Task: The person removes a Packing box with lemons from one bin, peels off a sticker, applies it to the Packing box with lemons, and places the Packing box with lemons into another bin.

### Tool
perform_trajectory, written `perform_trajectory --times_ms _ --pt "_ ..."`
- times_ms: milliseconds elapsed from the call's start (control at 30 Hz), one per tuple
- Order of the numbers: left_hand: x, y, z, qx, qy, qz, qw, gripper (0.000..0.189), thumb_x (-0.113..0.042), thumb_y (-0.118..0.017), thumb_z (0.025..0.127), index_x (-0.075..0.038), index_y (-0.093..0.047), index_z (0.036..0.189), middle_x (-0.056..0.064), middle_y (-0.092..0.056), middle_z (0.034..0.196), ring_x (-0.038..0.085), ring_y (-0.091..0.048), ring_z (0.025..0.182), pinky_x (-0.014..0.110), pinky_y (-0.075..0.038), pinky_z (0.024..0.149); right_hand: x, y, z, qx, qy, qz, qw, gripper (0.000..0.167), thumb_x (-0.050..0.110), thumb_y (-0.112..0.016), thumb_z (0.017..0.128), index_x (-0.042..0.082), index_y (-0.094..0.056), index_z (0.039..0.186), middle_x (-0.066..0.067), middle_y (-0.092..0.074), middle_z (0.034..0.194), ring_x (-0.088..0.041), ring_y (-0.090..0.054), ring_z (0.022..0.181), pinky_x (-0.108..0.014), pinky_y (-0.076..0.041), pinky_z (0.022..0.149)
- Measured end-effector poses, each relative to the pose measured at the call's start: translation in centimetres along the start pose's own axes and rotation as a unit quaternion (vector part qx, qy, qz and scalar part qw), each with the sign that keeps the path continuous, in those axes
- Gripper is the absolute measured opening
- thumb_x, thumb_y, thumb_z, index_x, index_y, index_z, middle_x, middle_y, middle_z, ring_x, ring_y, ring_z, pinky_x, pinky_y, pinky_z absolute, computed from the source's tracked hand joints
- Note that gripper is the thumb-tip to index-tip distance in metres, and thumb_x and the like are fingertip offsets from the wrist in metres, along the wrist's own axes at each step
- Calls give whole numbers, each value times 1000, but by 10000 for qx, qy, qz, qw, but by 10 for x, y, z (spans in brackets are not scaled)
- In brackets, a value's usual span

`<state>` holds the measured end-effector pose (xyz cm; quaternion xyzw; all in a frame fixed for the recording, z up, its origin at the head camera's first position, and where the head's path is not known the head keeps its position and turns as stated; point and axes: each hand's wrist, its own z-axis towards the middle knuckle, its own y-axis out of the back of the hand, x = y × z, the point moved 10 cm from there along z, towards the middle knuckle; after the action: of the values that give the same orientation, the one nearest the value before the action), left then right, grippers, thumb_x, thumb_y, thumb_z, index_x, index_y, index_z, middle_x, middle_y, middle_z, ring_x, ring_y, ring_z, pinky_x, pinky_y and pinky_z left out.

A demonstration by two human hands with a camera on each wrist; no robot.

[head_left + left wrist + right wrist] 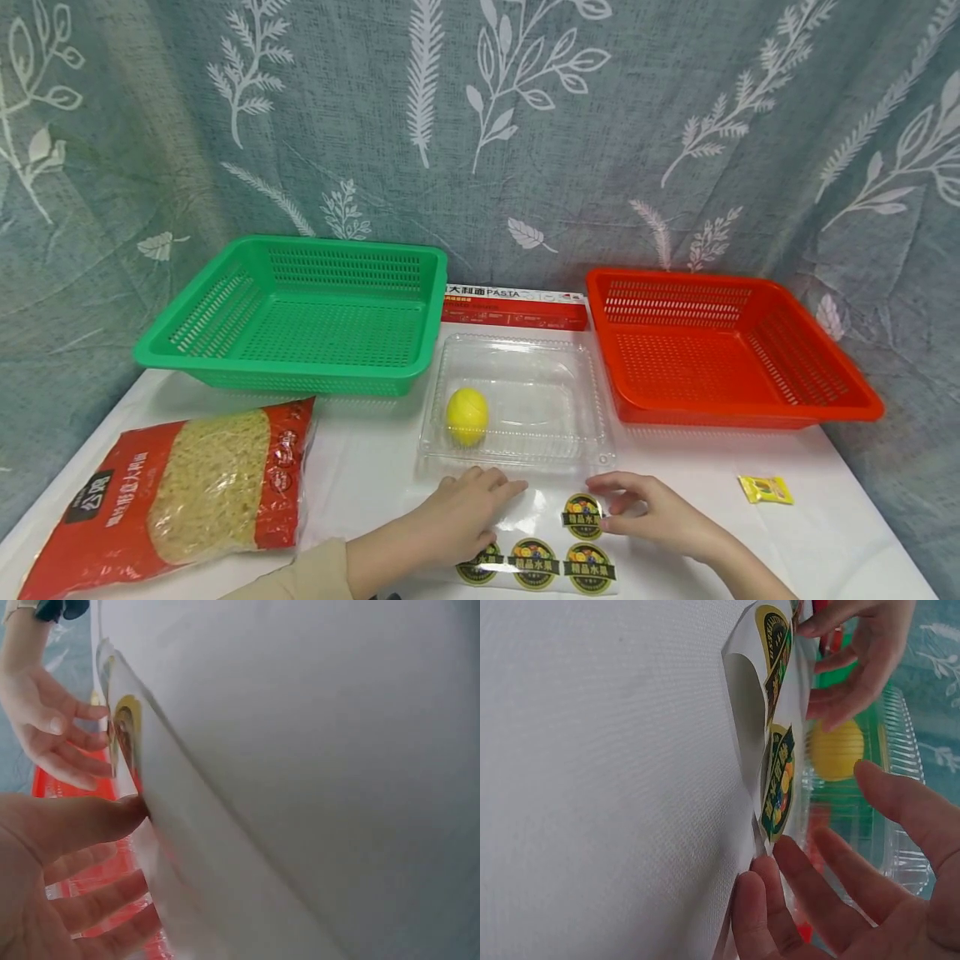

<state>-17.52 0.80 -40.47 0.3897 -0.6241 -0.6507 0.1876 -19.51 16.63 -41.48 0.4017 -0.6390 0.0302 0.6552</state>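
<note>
In the head view, a glossy sheet of round fruit stickers (534, 563) lies on the white table, several black-and-gold labels showing. My left hand (467, 510) rests over its left part; the left wrist view shows the thumb (112, 819) touching the sheet with the fingers spread apart from it. At the right edge, beside the upper sticker (582, 517), is my right hand (651, 515). The right wrist view has its fingertips (789, 859) at the sheet's lifted edge, the thumb standing away. Just behind lies a clear plastic clamshell box (536, 400) with a yellow lemon (467, 416).
A green basket (300, 367) stands back left and a red basket (720, 408) back right. Between them is a red pasta box (517, 312). A red bag of pasta (210, 492) lies left; a small yellow packet (765, 489) lies right. A curtain (525, 208) hangs behind.
</note>
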Motion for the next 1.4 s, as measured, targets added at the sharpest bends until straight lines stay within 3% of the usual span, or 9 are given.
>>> perform_trajectory --times_ms 300,500,667,800,933,1400 --pt "-1 3 1 -262 85 179 9995 51 -12 -68 78 -19 -54 127 -2 -52 104 13 -47 91 31 -44 59 -3 -2 4 -47 -81 -140 9999 45 18 -70 79 -4 -58 117 -17 -61 111 -7 -55 80 -21 -46 67" --pt "-2 1 3 -358 184 263 9988 48 -11 -68 79 -21 -56 124 -4 -49 97 11 -45 85 31 -44 56 -7 -3 7 -71 -190 -200 9996 42 17 -69 80 -6 -60 114 -15 -62 107 -6 -54 79 -21 -46 69" --pt "-2 1 3 -371 187 309 9987 43 -9 -67 78 -22 -59 119 -5 -48 94 11 -45 84 34 -46 55 -10 -3 10 -125 -346 68 9993 27 12 -65 83 -5 -62 103 -11 -64 93 -9 -58 75 -24 -49 62" --pt "-3 2 3 -391 158 362 9985 44 -7 -69 76 -22 -60 117 -5 -48 93 11 -44 83 36 -46 53 -14 -1 10 -290 -588 133 9978 14 8 -63 82 -2 -63 91 -5 -62 80 -9 -54 62 -22 -46 52" --pt "-4 3 4 -432 148 397 9982 46 -6 -70 74 -22 -60 115 -4 -48 93 12 -44 82 35 -46 52 -17 2 9 -429 -752 98 9962 7 5 -62 80 -1 -62 84 -3 -57 71 -9 -51 57 -21 -45 49" --pt "-7 5 4 -548 102 558 9969 39 -5 -70 73 -20 -61 108 -3 -49 92 13 -46 80 29 -43 49 -18 8 4 -500 -878 408 9940 9 5 -61 83 -4 -61 83 -4 -56 69 -9 -52 58 -20 -46 51"
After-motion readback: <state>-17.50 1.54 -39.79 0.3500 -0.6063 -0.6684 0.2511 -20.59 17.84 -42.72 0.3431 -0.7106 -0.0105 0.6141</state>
